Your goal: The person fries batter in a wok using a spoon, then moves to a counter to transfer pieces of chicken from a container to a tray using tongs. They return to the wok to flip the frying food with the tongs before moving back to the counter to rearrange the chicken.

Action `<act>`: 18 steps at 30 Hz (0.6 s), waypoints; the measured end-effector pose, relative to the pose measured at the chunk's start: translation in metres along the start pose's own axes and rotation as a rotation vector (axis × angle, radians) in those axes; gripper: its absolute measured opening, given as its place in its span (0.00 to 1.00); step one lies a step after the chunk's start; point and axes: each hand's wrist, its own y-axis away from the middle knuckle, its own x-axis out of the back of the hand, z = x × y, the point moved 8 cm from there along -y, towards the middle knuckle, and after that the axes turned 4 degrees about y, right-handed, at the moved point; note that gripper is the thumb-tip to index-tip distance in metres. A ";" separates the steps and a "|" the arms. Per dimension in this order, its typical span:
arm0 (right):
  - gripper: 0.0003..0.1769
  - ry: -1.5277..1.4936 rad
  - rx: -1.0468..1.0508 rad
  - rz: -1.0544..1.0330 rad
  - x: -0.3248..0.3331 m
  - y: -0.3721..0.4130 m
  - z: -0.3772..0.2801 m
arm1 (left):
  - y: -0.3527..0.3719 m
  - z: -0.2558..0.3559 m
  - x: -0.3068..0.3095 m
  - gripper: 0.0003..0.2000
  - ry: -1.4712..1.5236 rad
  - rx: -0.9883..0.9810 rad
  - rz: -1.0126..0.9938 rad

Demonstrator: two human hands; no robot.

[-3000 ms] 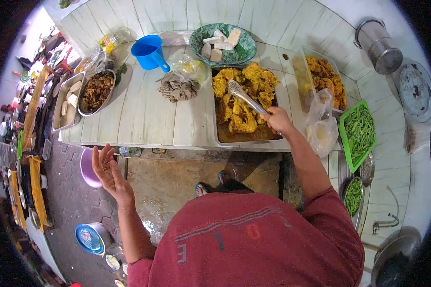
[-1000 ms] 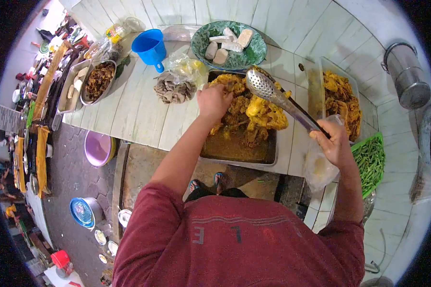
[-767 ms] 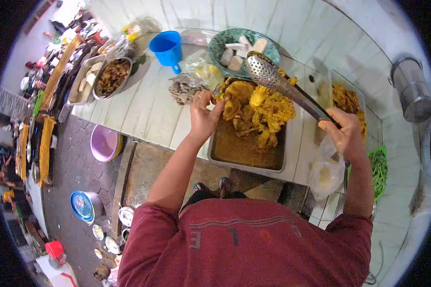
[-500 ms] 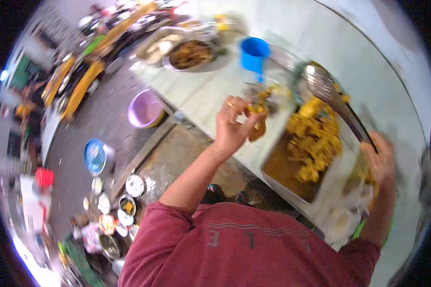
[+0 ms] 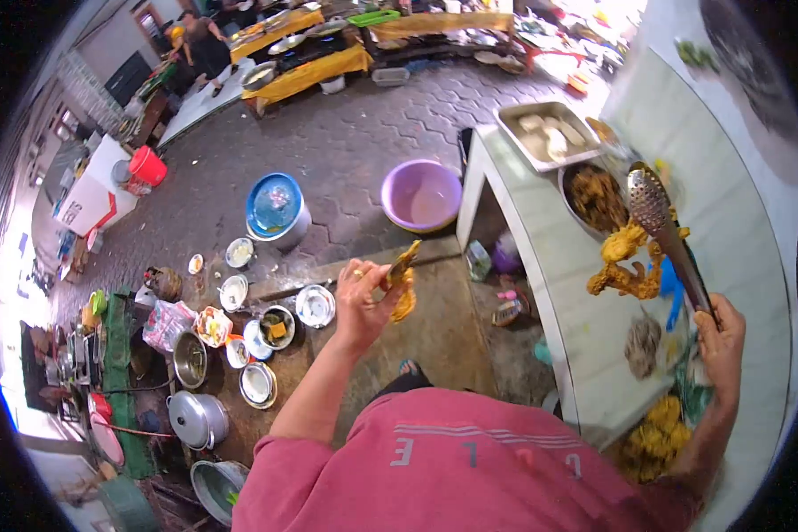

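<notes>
My right hand (image 5: 721, 341) is closed round the handle of metal tongs (image 5: 669, 235) with a perforated head. The tongs grip yellow-coated pieces of meat (image 5: 625, 262), perhaps chicken, above the counter. Between the fingers of my raised left hand (image 5: 363, 306) is a smaller yellow food piece (image 5: 404, 284), held over the floor away from the counter. A container of yellow meat pieces (image 5: 661, 430) lies below my right forearm, partly hidden by it. Behind the tongs stands a bowl of browned food (image 5: 594, 197).
On the white counter (image 5: 585, 337) are a metal tray with pale pieces (image 5: 545, 133), a partly hidden blue dipper (image 5: 672, 297) and a grey crumpled bundle (image 5: 642, 344). A purple basin (image 5: 421, 195), a blue-lidded bucket (image 5: 277, 208) and several bowls stand on the floor. Other people are far off.
My view has turned left, bringing more floor into sight. The tongs have lifted away from the container and now carry yellow meat pieces. My left hand still holds its piece, now farther from the counter.
</notes>
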 end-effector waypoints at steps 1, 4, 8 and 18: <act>0.02 -0.029 0.048 0.013 -0.015 -0.017 -0.017 | -0.006 -0.018 0.017 0.10 -0.058 0.009 0.029; 0.02 -0.079 0.089 -0.094 -0.070 -0.078 -0.066 | -0.024 -0.074 0.058 0.08 -0.220 0.040 0.085; 0.04 -0.080 0.323 -0.123 -0.133 -0.159 -0.144 | -0.048 -0.149 0.106 0.09 -0.344 0.159 0.204; 0.09 -0.098 0.502 -0.133 -0.264 -0.364 -0.263 | -0.141 -0.312 0.194 0.08 -0.427 0.409 0.529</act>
